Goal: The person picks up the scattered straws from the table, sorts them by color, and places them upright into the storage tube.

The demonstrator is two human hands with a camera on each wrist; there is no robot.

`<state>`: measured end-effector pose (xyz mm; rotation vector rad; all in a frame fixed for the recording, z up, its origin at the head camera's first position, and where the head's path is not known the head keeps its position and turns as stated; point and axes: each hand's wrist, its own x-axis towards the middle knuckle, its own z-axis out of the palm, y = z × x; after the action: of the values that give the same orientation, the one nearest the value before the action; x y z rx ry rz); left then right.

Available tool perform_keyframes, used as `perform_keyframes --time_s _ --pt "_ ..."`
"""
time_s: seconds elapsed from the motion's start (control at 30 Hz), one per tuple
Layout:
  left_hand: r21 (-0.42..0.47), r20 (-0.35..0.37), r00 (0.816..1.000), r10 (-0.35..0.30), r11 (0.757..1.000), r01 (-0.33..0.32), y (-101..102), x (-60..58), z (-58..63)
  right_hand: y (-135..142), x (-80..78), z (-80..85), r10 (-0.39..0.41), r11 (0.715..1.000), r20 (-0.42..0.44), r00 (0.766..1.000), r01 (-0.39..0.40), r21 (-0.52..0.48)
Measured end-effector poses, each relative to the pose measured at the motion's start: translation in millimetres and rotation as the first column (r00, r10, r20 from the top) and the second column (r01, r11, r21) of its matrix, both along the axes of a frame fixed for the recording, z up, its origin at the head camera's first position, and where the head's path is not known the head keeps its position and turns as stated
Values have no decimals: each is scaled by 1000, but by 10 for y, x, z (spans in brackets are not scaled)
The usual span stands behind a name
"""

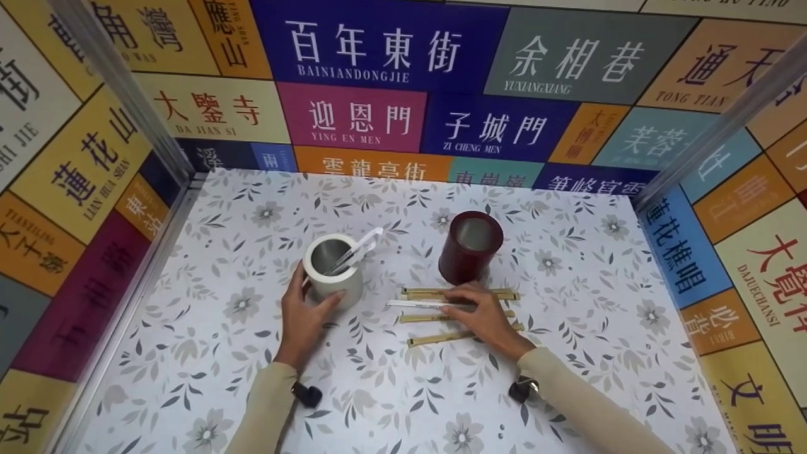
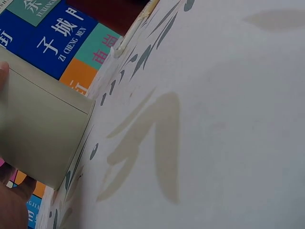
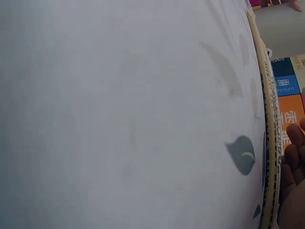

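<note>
My left hand (image 1: 305,315) holds a cream-white cylindrical cup (image 1: 343,291), thumb on the near side and fingers round the left. The cup stands upright with white slim packets (image 1: 362,247) leaning out of its mouth to the right. My right hand (image 1: 484,315) pinches a slim white packet (image 1: 413,304) between thumb and fingers, low over the table. Slim yellow-brown packets (image 1: 435,339) lie roughly parallel beneath and around that hand. In the left wrist view the cup (image 2: 43,124) shows its smooth side; in the right wrist view the right fingers (image 3: 293,157) appear curled.
A dark red cylindrical cup (image 1: 459,257) stands upright just beyond the packets. The white table (image 1: 378,403) has a leaf and flower pattern. Colourful panels with lettering (image 1: 353,120) wall the back and both sides.
</note>
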<state>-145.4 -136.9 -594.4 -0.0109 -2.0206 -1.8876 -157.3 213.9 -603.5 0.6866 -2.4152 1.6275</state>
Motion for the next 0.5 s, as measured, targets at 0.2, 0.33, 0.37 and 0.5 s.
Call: perform_keyframes --time_s 0.2,0.33,0.37,0.5 --pt "-15 -49 998 -27 1000 27 -59 23 15 155 -153 -290 60 986 -118 991 -41 161" --pt "-18 -38 999 -31 999 31 -51 22 14 172 -171 -334 82 966 -158 984 -39 254" --pt "-19 -37 999 -30 999 29 -45 21 16 174 -173 -332 84 961 -154 984 -39 274" --pt "-25 -45 998 -38 999 37 -27 14 25 172 -183 -285 97 938 -144 985 -42 344"
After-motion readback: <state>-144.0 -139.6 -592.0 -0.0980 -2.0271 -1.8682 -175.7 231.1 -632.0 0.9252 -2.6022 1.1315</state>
